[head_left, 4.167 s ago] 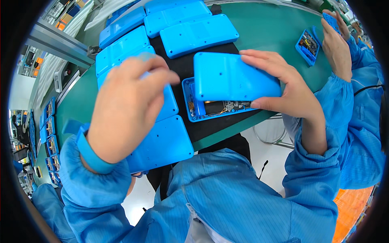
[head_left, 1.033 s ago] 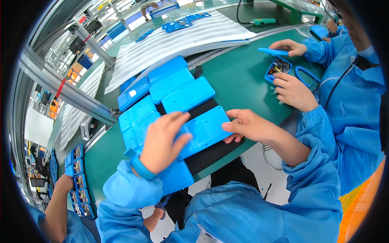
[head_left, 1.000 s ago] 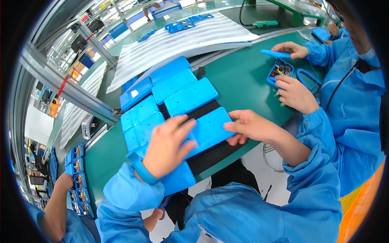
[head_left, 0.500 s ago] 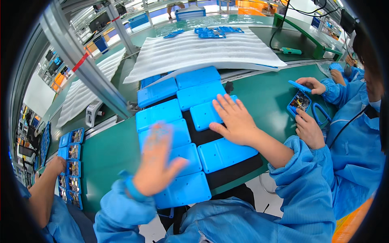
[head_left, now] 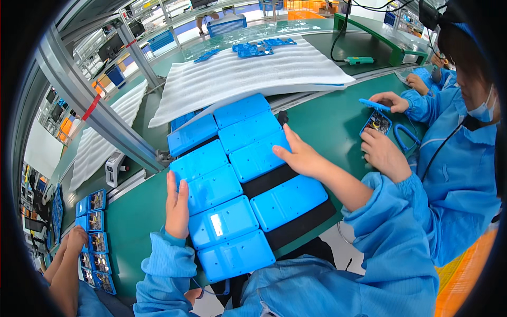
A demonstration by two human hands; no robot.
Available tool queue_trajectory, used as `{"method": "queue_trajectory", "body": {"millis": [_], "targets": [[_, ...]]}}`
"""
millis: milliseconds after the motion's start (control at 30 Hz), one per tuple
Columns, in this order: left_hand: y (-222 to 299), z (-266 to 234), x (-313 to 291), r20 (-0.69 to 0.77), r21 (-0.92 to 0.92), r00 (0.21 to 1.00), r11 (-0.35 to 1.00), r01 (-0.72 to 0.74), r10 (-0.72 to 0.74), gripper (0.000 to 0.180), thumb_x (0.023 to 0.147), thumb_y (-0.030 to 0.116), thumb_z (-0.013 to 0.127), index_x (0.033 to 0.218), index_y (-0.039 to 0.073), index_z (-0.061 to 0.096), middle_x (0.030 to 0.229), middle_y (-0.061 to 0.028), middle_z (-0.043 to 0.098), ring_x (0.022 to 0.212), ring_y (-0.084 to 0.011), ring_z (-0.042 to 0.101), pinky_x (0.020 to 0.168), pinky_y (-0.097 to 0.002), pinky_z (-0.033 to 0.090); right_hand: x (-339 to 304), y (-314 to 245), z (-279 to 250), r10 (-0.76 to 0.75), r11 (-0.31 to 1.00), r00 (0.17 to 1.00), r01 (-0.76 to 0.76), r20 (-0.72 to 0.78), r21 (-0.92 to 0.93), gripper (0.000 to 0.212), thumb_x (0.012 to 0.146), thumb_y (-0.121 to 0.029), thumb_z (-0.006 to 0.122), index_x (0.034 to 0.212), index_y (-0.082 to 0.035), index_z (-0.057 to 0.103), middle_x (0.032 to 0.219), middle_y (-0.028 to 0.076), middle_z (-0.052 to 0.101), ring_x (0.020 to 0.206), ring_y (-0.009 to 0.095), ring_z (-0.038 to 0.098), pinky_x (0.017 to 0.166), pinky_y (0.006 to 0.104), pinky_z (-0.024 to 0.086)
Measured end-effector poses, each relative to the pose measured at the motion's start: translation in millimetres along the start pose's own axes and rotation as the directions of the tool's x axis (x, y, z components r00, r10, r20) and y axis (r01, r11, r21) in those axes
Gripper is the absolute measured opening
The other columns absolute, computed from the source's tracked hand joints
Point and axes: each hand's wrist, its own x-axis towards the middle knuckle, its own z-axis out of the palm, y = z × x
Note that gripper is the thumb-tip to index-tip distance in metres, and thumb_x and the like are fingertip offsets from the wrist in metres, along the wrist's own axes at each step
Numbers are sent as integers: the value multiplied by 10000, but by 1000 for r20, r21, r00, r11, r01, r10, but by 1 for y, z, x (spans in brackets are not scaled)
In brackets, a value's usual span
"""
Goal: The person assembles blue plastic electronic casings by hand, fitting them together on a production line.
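Blue rectangular plastic covers (head_left: 289, 203) lie flat in two columns on a black mat (head_left: 311, 226) before me. My left hand (head_left: 177, 207) stands on edge along the left column's outer side, fingers straight and held upward. At the opposite side, my right hand (head_left: 302, 153) rests its fingers along the right end of a cover (head_left: 257, 156), thumb over its top. That cover lies against the left column. A strip of black mat shows between it and the nearer right cover. Neither hand grasps anything.
White foam sheeting (head_left: 232, 79) carries blue circuit boards (head_left: 253, 50) beyond the covers. A metal post (head_left: 95, 105) rises at left. Co-workers sit on both sides; the right one holds an opened blue device (head_left: 378, 122). Filled blue casings (head_left: 96, 219) stand at left on the green bench (head_left: 140, 211).
My left hand has moved from above the covers to their left side. My right hand has shifted to a cover's right end, and that cover has slid left, closing a gap.
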Motion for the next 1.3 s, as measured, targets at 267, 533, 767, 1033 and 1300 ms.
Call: {"method": "queue_trajectory", "body": {"millis": [267, 533, 767, 1033, 1300], "targets": [[-14, -37, 29, 80, -367, 996, 927, 74, -48, 624, 961, 273, 478, 1411, -49, 189, 1424, -193, 305, 1291, -236, 345, 1058, -335, 310, -23, -15, -16, 116, 993, 989, -119, 88, 19, 725, 855, -425, 592, 1339, 51, 339, 1302, 243, 452, 1198, 323, 463, 992, 377, 381], [29, -55, -3, 282, -162, 880, 885, 436, -382, 537, 909, 370, 513, 1326, 69, 359, 1307, -124, 457, 1149, -275, 464, 923, -485, 401, 26, 4, -1, 269, 642, 943, -328, 196, 693, 710, 793, -384, 687, 1276, 60, 415, 1272, 210, 495, 1182, 289, 480, 964, 410, 413], [36, -52, -51, 284, -103, 817, 831, 547, -502, 478, 915, 332, 507, 1277, 36, 405, 1233, -147, 514, 1054, -289, 531, 840, -452, 450, 2, -18, -16, 228, 583, 906, -420, 357, 695, 745, 818, -337, 668, 1373, 1, 302, 1363, 199, 401, 1272, 303, 383, 1004, 457, 374], [26, -48, -48, 322, -171, 834, 839, 516, -448, 514, 941, 276, 490, 1325, -38, 353, 1298, -209, 477, 1161, -327, 512, 975, -492, 428, -28, -21, 1, 188, 469, 957, -286, 222, 835, 699, 816, -218, 668, 1358, 11, 291, 1291, 205, 462, 1176, 303, 486, 951, 425, 437], [26, -49, -53, 203, -77, 840, 848, 525, -502, 472, 894, 188, 583, 1208, -128, 428, 1170, -228, 554, 1040, -294, 584, 916, -429, 475, -45, -7, 21, 183, 378, 967, -233, 175, 896, 599, 805, -227, 685, 1268, 27, 403, 1183, 195, 547, 1058, 298, 564, 888, 417, 482]]}}
